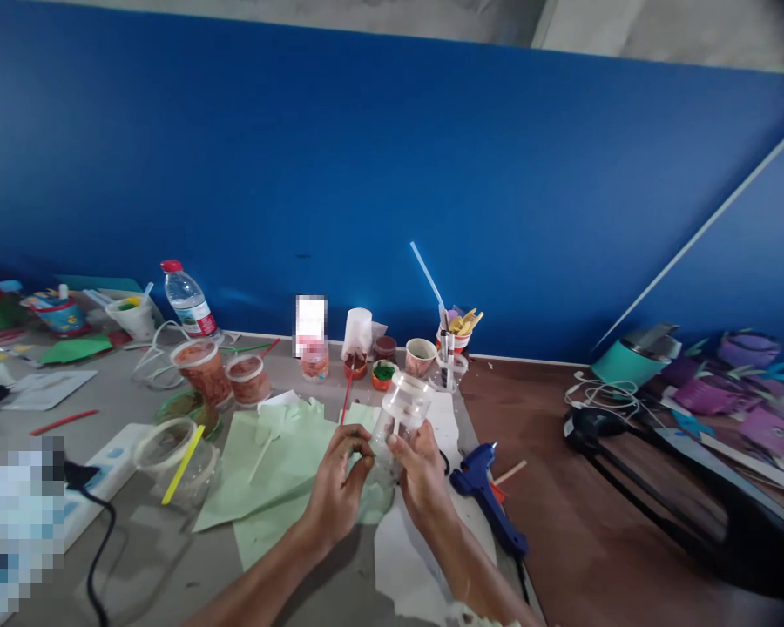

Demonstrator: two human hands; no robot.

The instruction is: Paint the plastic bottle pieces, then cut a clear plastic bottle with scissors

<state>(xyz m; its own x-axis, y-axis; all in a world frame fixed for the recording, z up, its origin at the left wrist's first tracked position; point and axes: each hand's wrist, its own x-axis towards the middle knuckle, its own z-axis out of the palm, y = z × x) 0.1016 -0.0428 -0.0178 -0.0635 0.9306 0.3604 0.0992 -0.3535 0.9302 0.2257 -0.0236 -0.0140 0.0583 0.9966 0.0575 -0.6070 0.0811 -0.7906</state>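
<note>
In front of me my right hand [423, 470] grips a clear plastic cup [408, 396], tilted, with its narrower end up and away from me. The fingers of my left hand [341, 479] are curled in a pinch close to the cup's near left side. Whatever sits between those fingertips is too small to make out. A thin red stick [348, 396] rises just beyond the left hand. Beneath both hands lie pale green paper [261, 505] and white paper [398, 557]. A blue glue gun [490, 496] rests to the right of my right hand.
Paint-smeared tubs [202, 370] and a water bottle [191, 300] stand at back left. A clear tub [176, 461] with a yellow strip is nearer, beside a power strip [98, 496]. A cup of wooden spoons [457, 331] stands behind; a black headband-like object [679, 514] lies right.
</note>
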